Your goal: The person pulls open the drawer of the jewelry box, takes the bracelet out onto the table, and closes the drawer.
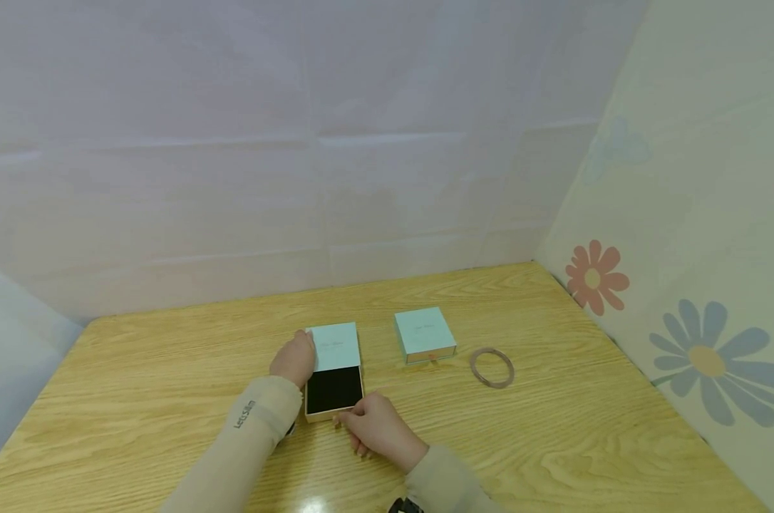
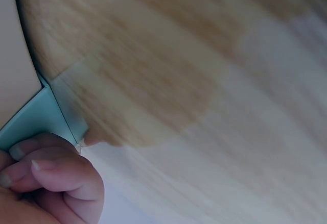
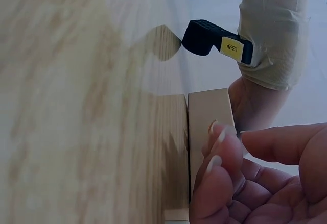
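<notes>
A mint-green drawer box (image 1: 336,344) lies on the table, its inner tray (image 1: 334,389) pulled out toward me and showing a black lining. My left hand (image 1: 294,360) grips the sleeve along its left side; in the left wrist view its curled fingers (image 2: 66,170) press against the teal cover. At the tray's front edge is my right hand (image 1: 380,431), thumb and forefinger pinching there. The right wrist view shows those fingertips at the tan tray front (image 3: 209,106); whatever small pull they hold is hidden.
A second mint-green box (image 1: 424,333), closed, sits to the right, a small tab at its front. Beside it lies a brownish ring (image 1: 492,368) flat on the wooden table (image 1: 586,427). Cloth walls stand behind and at the right, the right one printed with flowers (image 1: 706,361).
</notes>
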Demonstrator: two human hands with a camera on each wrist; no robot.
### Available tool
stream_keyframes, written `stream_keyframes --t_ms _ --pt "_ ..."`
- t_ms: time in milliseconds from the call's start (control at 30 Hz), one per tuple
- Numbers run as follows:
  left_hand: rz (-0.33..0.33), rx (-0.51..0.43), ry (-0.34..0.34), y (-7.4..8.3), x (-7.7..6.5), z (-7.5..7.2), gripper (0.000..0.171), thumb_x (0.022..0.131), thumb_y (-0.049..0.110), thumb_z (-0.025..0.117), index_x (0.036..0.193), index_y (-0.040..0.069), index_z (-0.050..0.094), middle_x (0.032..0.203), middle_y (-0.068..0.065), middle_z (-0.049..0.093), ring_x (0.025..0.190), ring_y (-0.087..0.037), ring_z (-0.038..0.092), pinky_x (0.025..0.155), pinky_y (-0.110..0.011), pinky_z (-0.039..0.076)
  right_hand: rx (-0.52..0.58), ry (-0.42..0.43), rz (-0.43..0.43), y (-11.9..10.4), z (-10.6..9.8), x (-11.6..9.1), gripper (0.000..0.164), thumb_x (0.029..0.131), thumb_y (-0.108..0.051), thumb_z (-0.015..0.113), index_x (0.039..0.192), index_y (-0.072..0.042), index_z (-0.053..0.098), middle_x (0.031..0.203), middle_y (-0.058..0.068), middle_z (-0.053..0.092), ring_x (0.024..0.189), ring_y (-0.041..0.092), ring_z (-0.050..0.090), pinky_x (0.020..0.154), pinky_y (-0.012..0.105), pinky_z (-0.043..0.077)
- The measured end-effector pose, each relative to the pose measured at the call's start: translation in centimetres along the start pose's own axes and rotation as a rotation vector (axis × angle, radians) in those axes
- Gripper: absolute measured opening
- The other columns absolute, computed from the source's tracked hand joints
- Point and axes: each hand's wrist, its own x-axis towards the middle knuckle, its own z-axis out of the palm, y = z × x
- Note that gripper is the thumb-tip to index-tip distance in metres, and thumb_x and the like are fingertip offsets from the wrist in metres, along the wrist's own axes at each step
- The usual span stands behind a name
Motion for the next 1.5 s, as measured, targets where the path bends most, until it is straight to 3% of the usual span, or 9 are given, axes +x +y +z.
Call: stream_keyframes --t_ms 300,633,1000,1233,1500 --pt "-0.011 -0.013 -0.005 -0.1 0.1 0.0 0.043 0.108 0.016 0.028 0.118 -0.021 0.048 0.076 -0.026 0.062 0.075 -0.041 0.065 0.066 -0.049 0.054 0.014 -0.002 0.033 -0.2 0.3 0.2 0.034 0.095 -0.012 0.063 0.066 0.006 0.066 0.046 -0.001 0.049 0.037 0.009 0.043 0.037 0.021 0.038" --pt "-0.04 -0.02 -0.04 -0.2 0.3 0.1 0.045 0.108 0.018 0.026 0.123 -0.019 0.046 0.09 -0.03 0.064 0.088 -0.044 0.064 0.075 -0.052 0.052 0.021 -0.036 0.049 0.0 0.9 0.4 0.04 0.097 -0.009 0.058 0.062 0.009 0.064 0.046 0.001 0.052 0.037 0.009 0.046 0.038 0.021 0.039" --pt "-0.044 -0.019 -0.019 -0.2 0.3 0.2 0.044 0.108 0.018 0.027 0.12 -0.018 0.048 0.081 -0.027 0.063 0.08 -0.042 0.065 0.07 -0.05 0.053 0.151 -0.051 0.157 -0.3 1.8 0.6 0.038 0.1 -0.008 0.052 0.068 0.01 0.063 0.053 0.013 0.062 0.036 0.009 0.049 0.037 0.023 0.042" --pt "-0.048 -0.02 -0.009 -0.1 0.3 0.2 0.042 0.108 0.018 0.028 0.116 -0.017 0.05 0.073 -0.024 0.061 0.074 -0.04 0.065 0.064 -0.049 0.053 0.222 -0.034 0.194 0.0 2.4 0.6 0.031 0.1 -0.006 0.05 0.075 0.008 0.063 0.052 0.009 0.059 0.036 0.009 0.048 0.036 0.02 0.04" --pt "-0.042 -0.016 -0.004 -0.3 0.4 0.2 0.042 0.108 0.017 0.028 0.115 -0.017 0.05 0.078 -0.027 0.062 0.078 -0.042 0.065 0.067 -0.05 0.053 0.24 -0.03 0.179 0.2 2.4 0.8 0.033 0.101 -0.005 0.048 0.073 0.008 0.06 0.051 0.007 0.057 0.037 0.009 0.048 0.036 0.021 0.041"
